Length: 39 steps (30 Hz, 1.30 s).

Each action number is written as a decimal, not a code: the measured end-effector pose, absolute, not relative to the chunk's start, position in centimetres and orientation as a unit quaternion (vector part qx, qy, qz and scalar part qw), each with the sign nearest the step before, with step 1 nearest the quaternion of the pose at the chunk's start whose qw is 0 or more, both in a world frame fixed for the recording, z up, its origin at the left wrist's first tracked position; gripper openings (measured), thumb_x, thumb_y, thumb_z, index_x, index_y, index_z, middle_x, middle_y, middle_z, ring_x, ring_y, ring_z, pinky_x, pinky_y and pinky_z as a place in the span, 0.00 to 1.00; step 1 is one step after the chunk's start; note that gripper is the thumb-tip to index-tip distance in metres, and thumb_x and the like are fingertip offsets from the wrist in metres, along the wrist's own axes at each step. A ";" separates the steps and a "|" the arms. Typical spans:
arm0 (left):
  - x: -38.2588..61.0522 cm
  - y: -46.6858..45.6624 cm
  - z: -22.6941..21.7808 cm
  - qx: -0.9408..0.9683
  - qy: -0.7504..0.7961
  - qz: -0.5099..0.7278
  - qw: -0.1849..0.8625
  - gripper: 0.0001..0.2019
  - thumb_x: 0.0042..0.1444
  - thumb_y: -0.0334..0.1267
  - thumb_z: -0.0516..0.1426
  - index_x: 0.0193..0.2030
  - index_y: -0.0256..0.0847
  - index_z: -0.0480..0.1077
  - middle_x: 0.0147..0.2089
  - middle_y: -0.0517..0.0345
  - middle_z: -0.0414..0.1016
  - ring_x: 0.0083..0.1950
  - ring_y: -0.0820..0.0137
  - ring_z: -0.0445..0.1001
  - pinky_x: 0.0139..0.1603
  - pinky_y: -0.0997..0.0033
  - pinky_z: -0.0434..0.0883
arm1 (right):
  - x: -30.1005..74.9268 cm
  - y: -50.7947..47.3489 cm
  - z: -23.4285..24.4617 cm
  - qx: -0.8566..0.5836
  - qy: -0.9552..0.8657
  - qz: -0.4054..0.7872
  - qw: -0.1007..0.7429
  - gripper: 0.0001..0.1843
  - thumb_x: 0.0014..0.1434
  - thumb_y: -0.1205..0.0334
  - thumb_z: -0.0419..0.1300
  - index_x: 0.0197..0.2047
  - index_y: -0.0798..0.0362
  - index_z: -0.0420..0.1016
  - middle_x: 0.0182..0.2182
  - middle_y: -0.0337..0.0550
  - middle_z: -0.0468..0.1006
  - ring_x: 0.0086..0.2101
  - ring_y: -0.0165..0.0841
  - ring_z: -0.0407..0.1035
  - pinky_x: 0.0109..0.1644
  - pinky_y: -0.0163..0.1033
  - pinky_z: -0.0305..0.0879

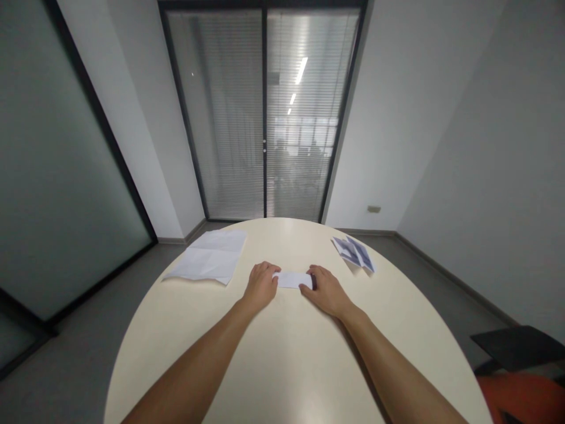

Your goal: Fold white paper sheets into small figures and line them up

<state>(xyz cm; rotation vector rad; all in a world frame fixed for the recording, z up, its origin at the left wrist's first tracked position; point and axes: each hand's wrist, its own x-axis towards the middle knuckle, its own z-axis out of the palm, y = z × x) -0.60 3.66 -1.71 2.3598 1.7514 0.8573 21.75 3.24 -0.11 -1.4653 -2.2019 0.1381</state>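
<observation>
A small folded strip of white paper [293,280] lies on the round cream table [282,359] in front of me. My left hand [260,285] rests on its left end with fingers curled down onto it. My right hand [324,290] presses on its right end, thumb along the near edge and fingers bent over the paper. Both hands hold the strip flat against the tabletop.
A larger creased white sheet [209,257] lies at the far left of the table. A printed folded paper [354,252] sits at the far right. Glass doors with blinds [265,118] stand beyond. A dark and orange chair [521,371] is at lower right.
</observation>
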 end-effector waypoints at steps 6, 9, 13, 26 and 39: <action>-0.5 3.4 -1.4 0.762 0.582 0.280 0.037 0.14 0.59 0.31 0.54 0.50 0.41 0.74 0.49 0.51 0.74 0.52 0.63 0.71 0.59 0.62 0.64 | 21.7 2.9 0.3 -0.542 -0.786 0.106 0.280 0.21 0.54 0.55 0.63 0.50 0.54 0.69 0.42 0.47 0.75 0.42 0.39 0.69 0.45 0.40 0.64; -0.4 3.2 -1.3 0.758 0.589 0.280 0.029 0.14 0.60 0.33 0.54 0.51 0.41 0.74 0.51 0.50 0.74 0.53 0.62 0.70 0.60 0.60 0.64 | 21.5 2.7 0.8 -0.535 -0.783 0.105 0.299 0.19 0.54 0.57 0.63 0.48 0.53 0.69 0.42 0.46 0.75 0.44 0.40 0.68 0.47 0.40 0.64; -0.2 3.1 -1.2 0.759 0.581 0.294 0.024 0.14 0.60 0.36 0.56 0.51 0.41 0.74 0.53 0.51 0.75 0.55 0.60 0.70 0.62 0.58 0.62 | 21.3 2.5 1.4 -0.526 -0.787 0.102 0.308 0.13 0.55 0.62 0.60 0.45 0.51 0.71 0.42 0.44 0.75 0.45 0.38 0.67 0.49 0.40 0.63; -0.4 3.2 -0.3 0.763 0.528 0.373 -0.005 0.08 0.65 0.35 0.53 0.44 0.45 0.74 0.44 0.58 0.77 0.52 0.64 0.70 0.70 0.53 0.52 | 21.8 3.3 1.0 -0.492 -0.760 0.104 0.412 0.15 0.60 0.63 0.54 0.49 0.52 0.73 0.44 0.46 0.78 0.44 0.37 0.70 0.50 0.42 0.67; -1.3 4.8 -2.0 0.685 0.590 0.428 -0.003 0.14 0.64 0.34 0.52 0.54 0.47 0.72 0.63 0.55 0.69 0.68 0.59 0.59 0.69 0.50 0.59 | 21.8 3.0 1.4 -0.490 -0.754 0.156 0.409 0.18 0.64 0.53 0.53 0.49 0.48 0.80 0.49 0.44 0.81 0.43 0.39 0.76 0.45 0.42 0.73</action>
